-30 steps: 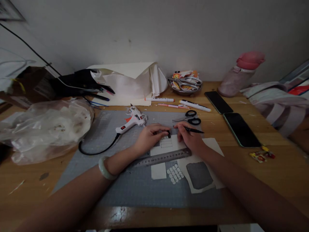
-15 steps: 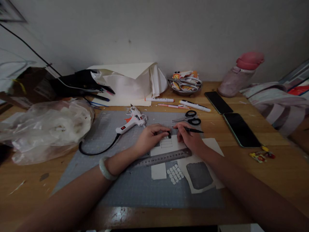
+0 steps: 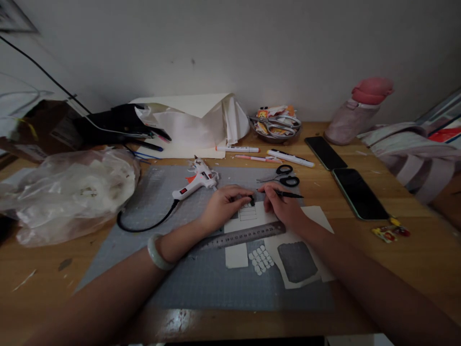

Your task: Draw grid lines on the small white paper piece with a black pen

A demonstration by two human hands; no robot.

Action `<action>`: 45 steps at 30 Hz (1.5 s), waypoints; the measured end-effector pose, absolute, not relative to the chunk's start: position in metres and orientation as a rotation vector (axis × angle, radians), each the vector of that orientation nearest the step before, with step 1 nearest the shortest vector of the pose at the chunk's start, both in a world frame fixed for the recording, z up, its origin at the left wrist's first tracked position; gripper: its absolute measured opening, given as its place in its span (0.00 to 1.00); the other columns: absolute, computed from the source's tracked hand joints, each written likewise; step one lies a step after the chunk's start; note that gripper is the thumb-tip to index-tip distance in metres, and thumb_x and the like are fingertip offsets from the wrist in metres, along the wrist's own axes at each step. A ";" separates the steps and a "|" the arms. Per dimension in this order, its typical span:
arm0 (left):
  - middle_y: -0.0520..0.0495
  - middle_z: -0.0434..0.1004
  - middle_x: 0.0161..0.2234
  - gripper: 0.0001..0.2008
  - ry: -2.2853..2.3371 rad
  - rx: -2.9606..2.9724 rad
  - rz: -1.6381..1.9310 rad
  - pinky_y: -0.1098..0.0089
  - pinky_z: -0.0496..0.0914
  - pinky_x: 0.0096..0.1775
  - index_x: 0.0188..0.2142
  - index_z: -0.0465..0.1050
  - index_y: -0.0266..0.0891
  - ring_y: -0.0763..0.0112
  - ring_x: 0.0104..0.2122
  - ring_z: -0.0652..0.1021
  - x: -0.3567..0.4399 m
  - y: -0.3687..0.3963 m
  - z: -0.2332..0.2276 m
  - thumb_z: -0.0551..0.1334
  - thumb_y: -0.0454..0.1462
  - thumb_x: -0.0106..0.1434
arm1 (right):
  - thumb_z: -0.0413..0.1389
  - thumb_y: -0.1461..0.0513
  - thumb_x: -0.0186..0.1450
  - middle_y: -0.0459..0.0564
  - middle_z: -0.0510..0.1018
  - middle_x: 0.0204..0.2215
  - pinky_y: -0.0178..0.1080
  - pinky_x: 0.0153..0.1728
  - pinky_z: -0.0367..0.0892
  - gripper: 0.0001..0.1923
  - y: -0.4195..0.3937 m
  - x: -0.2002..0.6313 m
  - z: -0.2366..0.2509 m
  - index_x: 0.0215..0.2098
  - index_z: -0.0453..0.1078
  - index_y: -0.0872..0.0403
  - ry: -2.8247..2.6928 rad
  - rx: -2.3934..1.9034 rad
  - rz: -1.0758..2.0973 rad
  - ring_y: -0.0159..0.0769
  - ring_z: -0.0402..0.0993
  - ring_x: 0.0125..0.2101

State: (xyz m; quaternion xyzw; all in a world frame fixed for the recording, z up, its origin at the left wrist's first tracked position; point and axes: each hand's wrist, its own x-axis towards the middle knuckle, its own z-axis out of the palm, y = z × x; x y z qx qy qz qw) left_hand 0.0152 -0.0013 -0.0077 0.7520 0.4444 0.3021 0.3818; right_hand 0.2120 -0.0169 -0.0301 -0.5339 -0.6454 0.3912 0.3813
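- Almost nothing has moved since the earlier pictures: both hands stay planted at the far edge of the white card (image 3: 248, 215), and only the view has drifted very slightly.
- That stillness suggests slow, fine work on the small ruled grid at the top of the card, not a change of tool or place.
- The left hand (image 3: 224, 204) lies curled, fingers bent down, their tips pressing on a small dark piece (image 3: 251, 201) at the grid's upper corner; whether it pinches that piece or only pins it cannot be told.
- The right hand (image 3: 283, 205) is closed around a black pen (image 3: 288, 194), which lies nearly flat across the knuckles with its free end pointing right; the working tip is hidden between the two hands.
- A steel ruler (image 3: 242, 235) lies slanted across the card just below both wrists, touching the paper.
- Nearer the person sit a cluster of small white dots (image 3: 261, 259) and a grey patch on paper (image 3: 297, 261), all on the grey cutting mat (image 3: 165, 269).
- A glue gun (image 3: 196, 179) rests just beyond the left hand and small black scissors (image 3: 284, 175) just beyond the right, both close enough to crowd a reach forward.
- Farther off on the bench (image 3: 414, 259) lie markers (image 3: 290, 157), two phones (image 3: 356, 192), a pink bottle (image 3: 360, 110) and a plastic bag (image 3: 68, 192).
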 end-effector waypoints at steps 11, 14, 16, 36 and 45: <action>0.50 0.81 0.34 0.09 1.127 1.901 0.786 0.73 0.70 0.37 0.40 0.80 0.40 0.71 0.33 0.77 0.015 -0.002 -0.006 0.62 0.35 0.62 | 0.44 0.42 0.67 0.41 0.70 0.17 0.33 0.24 0.62 0.26 -0.016 0.213 -0.032 0.38 0.71 0.52 -1.649 -1.347 0.999 0.31 0.67 0.20; 0.49 0.82 0.35 0.08 1.117 1.896 0.793 0.72 0.71 0.39 0.39 0.80 0.39 0.71 0.34 0.77 0.016 -0.003 -0.005 0.62 0.35 0.62 | 0.44 0.42 0.68 0.42 0.70 0.17 0.33 0.23 0.62 0.26 -0.016 0.213 -0.032 0.38 0.71 0.52 -1.654 -1.339 1.000 0.31 0.67 0.20; 0.49 0.82 0.35 0.08 1.124 1.894 0.790 0.72 0.71 0.39 0.38 0.80 0.39 0.70 0.34 0.78 0.016 -0.003 -0.005 0.62 0.35 0.62 | 0.44 0.42 0.68 0.42 0.70 0.17 0.33 0.23 0.62 0.26 -0.016 0.213 -0.032 0.38 0.72 0.52 -1.660 -1.335 1.000 0.31 0.67 0.20; 0.49 0.80 0.34 0.08 1.133 2.019 0.768 0.72 0.70 0.35 0.41 0.80 0.41 0.70 0.33 0.77 0.018 -0.006 -0.007 0.62 0.35 0.64 | 0.51 0.46 0.60 0.40 0.64 0.12 0.31 0.13 0.55 0.18 -0.015 0.206 -0.015 0.27 0.64 0.51 -1.371 -1.428 1.142 0.29 0.61 0.13; 0.49 0.80 0.34 0.09 1.113 2.005 0.780 0.71 0.70 0.37 0.41 0.80 0.41 0.70 0.33 0.76 0.018 -0.004 -0.010 0.61 0.36 0.64 | 0.52 0.50 0.59 0.38 0.67 0.11 0.28 0.12 0.56 0.15 -0.014 0.206 -0.013 0.25 0.59 0.51 -1.393 -1.421 1.175 0.26 0.62 0.11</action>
